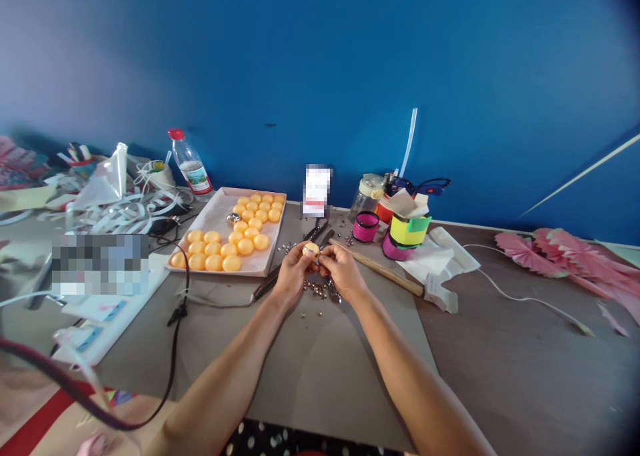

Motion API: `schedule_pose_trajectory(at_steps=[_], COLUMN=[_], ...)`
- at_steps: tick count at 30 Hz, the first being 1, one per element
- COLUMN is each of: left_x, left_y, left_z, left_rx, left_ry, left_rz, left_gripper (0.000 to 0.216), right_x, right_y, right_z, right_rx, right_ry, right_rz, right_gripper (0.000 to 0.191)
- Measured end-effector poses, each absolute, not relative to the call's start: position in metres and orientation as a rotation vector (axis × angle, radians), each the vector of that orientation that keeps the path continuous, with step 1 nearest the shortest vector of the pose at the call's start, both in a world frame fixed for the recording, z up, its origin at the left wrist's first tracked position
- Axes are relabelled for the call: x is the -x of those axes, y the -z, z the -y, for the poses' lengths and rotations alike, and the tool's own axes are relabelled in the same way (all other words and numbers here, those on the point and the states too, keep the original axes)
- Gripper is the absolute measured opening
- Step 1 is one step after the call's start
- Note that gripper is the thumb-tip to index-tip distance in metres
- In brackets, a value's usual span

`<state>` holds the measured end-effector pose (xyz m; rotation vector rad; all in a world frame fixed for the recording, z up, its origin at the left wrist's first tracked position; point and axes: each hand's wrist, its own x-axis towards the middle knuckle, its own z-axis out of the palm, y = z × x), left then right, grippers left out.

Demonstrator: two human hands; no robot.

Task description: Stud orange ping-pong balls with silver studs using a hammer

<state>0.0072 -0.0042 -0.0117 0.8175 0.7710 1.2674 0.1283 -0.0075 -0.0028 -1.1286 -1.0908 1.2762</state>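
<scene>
My left hand [294, 271] is closed around a small yellow-orange ball [314, 248], which has some shiny silver on its near side. Close against it, the fingertips of my right hand [344, 271] are pinched together; whatever they hold is too small to make out. Loose silver beads [316, 289] lie scattered on the grey mat [320, 369] beneath and around both hands. To the left, a shallow white box [213, 211] contains several rows of plain yellow-orange balls [213, 261] and one silver-covered ball [233, 218].
A wooden stick [377, 268] lies right of my hands. Behind it stand a pink tape roll [365, 227], a clear jar [367, 196] and a yellow-green container [407, 229]. A bottle [193, 169], white strips [113, 213] and a looping dark cable [175, 349] are left; pink paper fans [530, 253] lie right.
</scene>
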Motion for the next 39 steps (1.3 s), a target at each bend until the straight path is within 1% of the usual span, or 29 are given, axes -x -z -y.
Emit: schedule_pose_trajectory(at_steps=[4,8,15,22,26,39], left_x=[-0.006,-0.003,-0.003,-0.003,-0.002,-0.005], left_y=[0.006,0.001,0.004,0.004,0.001,0.004], left_z=[0.006,0.005,0.003,0.003,0.004,0.006], left_rx=[-0.832,-0.899,-0.96,-0.797,-0.702,-0.736], left_ry=[-1.275,-1.279,-1.272,-1.269,-1.249,-1.242], left_rz=[-0.759,-0.744,-0.8,-0.712,-0.656,-0.649], left_gripper=[0.042,0.042,0.042,0.034,0.033,0.034], right_x=[-0.125,-0.121,-0.12,-0.124,-0.126,-0.128], right_y=[0.006,0.005,0.004,0.002,0.002,0.004], right_z=[0.006,0.009,0.012,0.011,0.011,0.008], right_rx=[1.137,1.033,0.974,0.92,0.867,0.986], right_ry=[-1.249,-1.326,-1.382,-1.401,-1.406,-1.319], right_rz=[1.077,1.035,1.003,0.914,0.926,1.127], right_gripper=[0.019,0.02,0.028,0.024,0.024,0.026])
